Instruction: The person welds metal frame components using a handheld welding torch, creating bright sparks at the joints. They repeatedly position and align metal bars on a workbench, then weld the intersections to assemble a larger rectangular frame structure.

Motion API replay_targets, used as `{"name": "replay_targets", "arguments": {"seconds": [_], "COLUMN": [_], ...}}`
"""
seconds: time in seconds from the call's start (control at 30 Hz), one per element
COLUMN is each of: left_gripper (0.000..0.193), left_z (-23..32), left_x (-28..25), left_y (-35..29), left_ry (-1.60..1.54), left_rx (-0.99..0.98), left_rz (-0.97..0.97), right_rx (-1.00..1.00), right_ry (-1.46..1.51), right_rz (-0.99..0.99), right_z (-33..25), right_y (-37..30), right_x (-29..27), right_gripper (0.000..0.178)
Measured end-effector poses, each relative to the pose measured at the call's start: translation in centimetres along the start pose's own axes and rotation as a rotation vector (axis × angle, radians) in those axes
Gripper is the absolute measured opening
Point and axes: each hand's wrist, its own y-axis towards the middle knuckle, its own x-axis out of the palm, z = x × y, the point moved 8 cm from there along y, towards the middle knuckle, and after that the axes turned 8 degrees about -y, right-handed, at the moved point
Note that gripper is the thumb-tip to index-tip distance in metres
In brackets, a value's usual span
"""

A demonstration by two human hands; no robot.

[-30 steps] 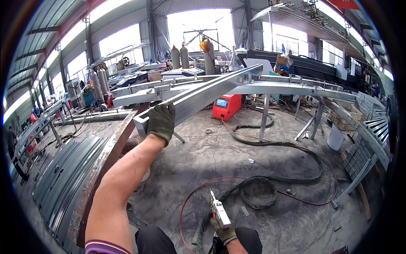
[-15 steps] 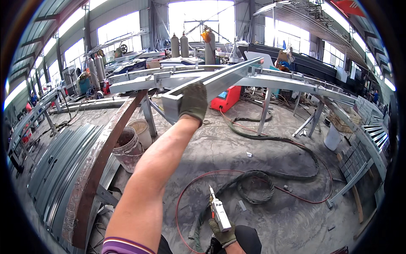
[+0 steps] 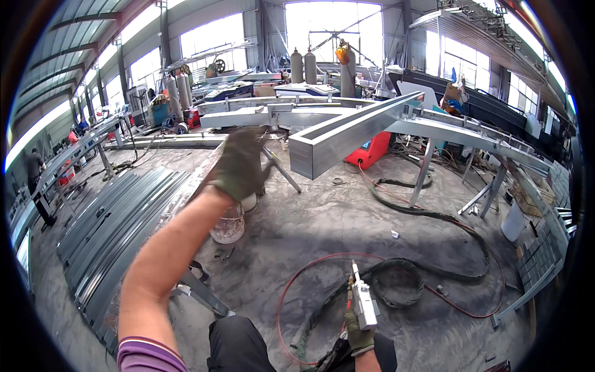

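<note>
My left hand [image 3: 240, 166], in a dark green glove, is raised at arm's length with its fingers loosely apart and nothing in it. It hangs just left of the open end of a long grey square steel tube [image 3: 347, 133], without touching it. The tube runs back to the right over metal stands. Low in the picture my right hand [image 3: 359, 338], also gloved, grips a white welding torch [image 3: 363, 302] with its nozzle pointing up. A black hose [image 3: 427, 214] and a thin red cable [image 3: 291, 288] lead away from the torch across the concrete floor.
A white bucket [image 3: 229, 226] stands on the floor under my left arm. Grey steel profiles [image 3: 111, 229] lie stacked at left. A red welding machine [image 3: 370, 150] sits beneath the tube. Gas cylinders [image 3: 304, 65] stand at the back. A person [image 3: 34, 170] stands far left.
My left hand held the end of the steel tube before; now it has let go and moved left of it. The right hand still holds the torch in the same place.
</note>
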Motion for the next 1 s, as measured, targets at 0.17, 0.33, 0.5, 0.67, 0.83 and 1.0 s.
{"name": "replay_targets", "arguments": {"seconds": [0.17,0.33,0.5,0.67,0.83,1.0], "left_gripper": [0.076,0.077,0.097,0.102,0.107,0.113], "left_z": [-16.6,-8.7,3.1,10.5,10.2,10.4], "left_x": [-2.5,0.9,1.0,-0.8,-0.2,-1.5], "left_y": [-13.5,-15.0,-13.0,-10.4,-10.1,-9.9], "left_ry": [0.111,-0.807,-0.861,-1.19,-1.25,-1.397], "left_rx": [-0.604,-0.593,-0.146,0.099,0.167,0.257], "left_rz": [-0.368,-0.407,-0.458,-0.499,-0.491,-0.401], "right_rx": [0.152,-0.134,-0.334,-0.472,-0.478,-0.319], "right_ry": [0.029,-0.216,-0.448,-0.454,-0.515,-0.489], "right_rz": [0.036,0.116,0.118,0.208,0.231,0.201], "right_z": [-1.9,-9.0,-15.0,-17.7,-19.8,-19.1], "right_y": [4.0,10.0,12.9,13.9,14.6,14.4], "right_x": [1.7,3.0,7.7,9.6,9.9,10.6], "right_gripper": [0.025,0.009,0.008,0.009,0.01,0.011]}}
